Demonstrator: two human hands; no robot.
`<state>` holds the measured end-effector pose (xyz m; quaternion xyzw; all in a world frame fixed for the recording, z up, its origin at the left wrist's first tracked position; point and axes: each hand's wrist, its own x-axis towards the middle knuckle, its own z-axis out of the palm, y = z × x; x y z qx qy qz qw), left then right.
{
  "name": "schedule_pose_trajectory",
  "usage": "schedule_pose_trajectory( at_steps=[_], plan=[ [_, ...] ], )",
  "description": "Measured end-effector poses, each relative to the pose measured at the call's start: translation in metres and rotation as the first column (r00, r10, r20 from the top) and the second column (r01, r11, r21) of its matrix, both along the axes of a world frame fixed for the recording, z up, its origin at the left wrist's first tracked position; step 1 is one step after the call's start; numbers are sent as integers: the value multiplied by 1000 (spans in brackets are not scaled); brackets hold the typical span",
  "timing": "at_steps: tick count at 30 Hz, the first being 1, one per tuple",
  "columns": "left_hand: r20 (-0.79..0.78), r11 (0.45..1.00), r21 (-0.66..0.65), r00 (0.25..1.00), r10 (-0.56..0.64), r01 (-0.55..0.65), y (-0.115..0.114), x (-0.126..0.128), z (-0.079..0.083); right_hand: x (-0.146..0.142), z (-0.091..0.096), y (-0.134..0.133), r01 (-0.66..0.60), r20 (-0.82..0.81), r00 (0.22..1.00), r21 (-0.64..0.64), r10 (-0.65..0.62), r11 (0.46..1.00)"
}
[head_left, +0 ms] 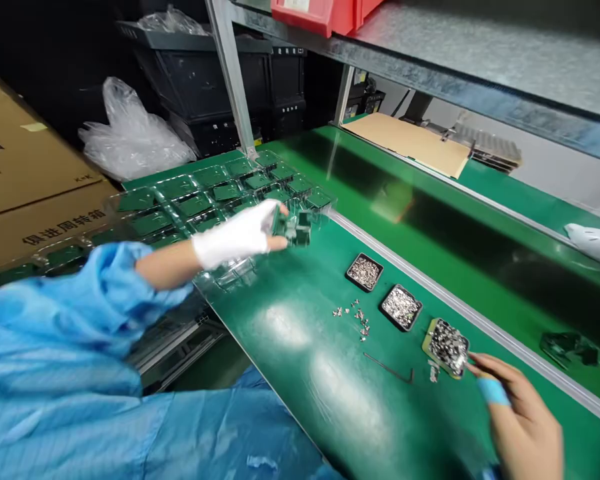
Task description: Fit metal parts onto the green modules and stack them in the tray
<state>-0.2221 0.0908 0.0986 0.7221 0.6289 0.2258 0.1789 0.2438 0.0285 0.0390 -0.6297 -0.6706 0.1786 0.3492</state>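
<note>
- My left hand (245, 235), in a white glove with bare fingertips, is pinching a blocky dark green piece (299, 230) between thumb and fingers. It's blurred, so I honestly can't say if that's one part or a couple.
- That piece is up over the smooth green tabletop (313, 290), right by the edge of a clear plastic compartment tray (233, 272) with flat green pieces in its pockets.
- My right hand (523, 410) is bare, light blue band round one finger, fingertips at the near right edge of a yellowish square dish (427, 343) heaped with shiny metal bits. Can't tell if I'm gripping a bit there.
- Next along are two black square dishes, the middle one (391, 321) and the far one (356, 285), both full of small metal parts.
- Some loose silvery bits (365, 330) lie beside those, plus a thin dark L-shaped metal key (390, 369) nearer me.
</note>
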Motion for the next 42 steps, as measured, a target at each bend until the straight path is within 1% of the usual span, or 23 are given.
schedule_pose_trajectory(
  at_steps=[1,2,3,4,5,6,7,9,10,12,13,15,17,18,20,23,27,31,36,38,40,41,42],
  plan=[
    [223,998,3,973,-65,66,-22,11,-13,-19,-5,-1,-100,-29,995,-26,99,995],
    [373,991,-43,922,-104,129,-42,25,-28,-39,-10,-3,-234,-69,971,-57,230,970],
    [465,983,-82,879,-106,162,-62,42,-45,-60,-16,-7,-357,-130,930,-85,345,930],
    [516,976,-118,851,-96,182,-79,60,-62,-80,-21,-10,-492,-196,863,-123,465,862],
    [511,971,-159,857,-72,176,-95,78,-79,-97,-26,-15,-588,-244,800,-136,549,797],
    [472,975,-178,881,-32,131,-108,95,-93,-112,-29,-19,-650,-272,751,-145,602,746],
    [442,977,-187,897,-7,100,-118,109,-105,-123,-31,-23,-676,-282,729,-157,624,720],
    [405,978,-166,913,-48,125,-129,128,-119,-133,-32,-29,-658,-248,748,-155,616,737],
    [385,973,-145,916,-110,178,-128,131,-122,-132,-31,-30,-636,-211,768,-147,604,757],
    [309,956,-97,921,-235,277,-116,128,-120,-124,-29,-31,-611,-97,791,-127,603,781],
    [249,948,-77,927,-281,308,-105,124,-116,-118,-28,-31,-617,-24,785,-128,620,776],
    [103,962,-35,958,-268,273,-77,118,-107,-108,-27,-29,-638,123,745,-156,656,754],
    [-88,963,-10,959,-268,268,-49,120,-98,-103,-27,-29,-653,231,699,-180,677,735],
    [-183,956,-9,940,-289,292,-36,124,-96,-102,-27,-29,-657,260,686,-180,679,732],
    [-352,938,-32,875,-333,344,-17,138,-94,-100,-26,-31,-648,273,699,-148,661,747],
    [-470,926,-61,808,-355,371,-3,157,-100,-94,-24,-34,-608,215,764,-73,608,790],
    [-481,925,-49,802,-353,378,-1,164,-108,-87,-24,-34,-566,178,811,-3,557,824],
    [-477,926,-26,810,-342,376,-2,163,-107,-86,-27,-32,-564,161,815,6,556,825],
    [-408,906,-37,821,-399,422,3,172,-110,-86,-28,-32,-543,125,834,19,537,839],
    [-379,913,-30,840,-387,407,5,172,-109,-85,-28,-32,-537,124,839,21,530,844],
    [-361,925,-11,862,-357,379,3,168,-104,-83,-27,-32,-528,128,844,27,521,849],
    [-332,935,6,882,-334,356,1,165,-100,-84,-26,-32,-520,129,849,37,512,854],
    [-243,947,22,921,-305,320,-4,161,-96,-85,-25,-32,-509,126,857,52,500,859]
  ],
)
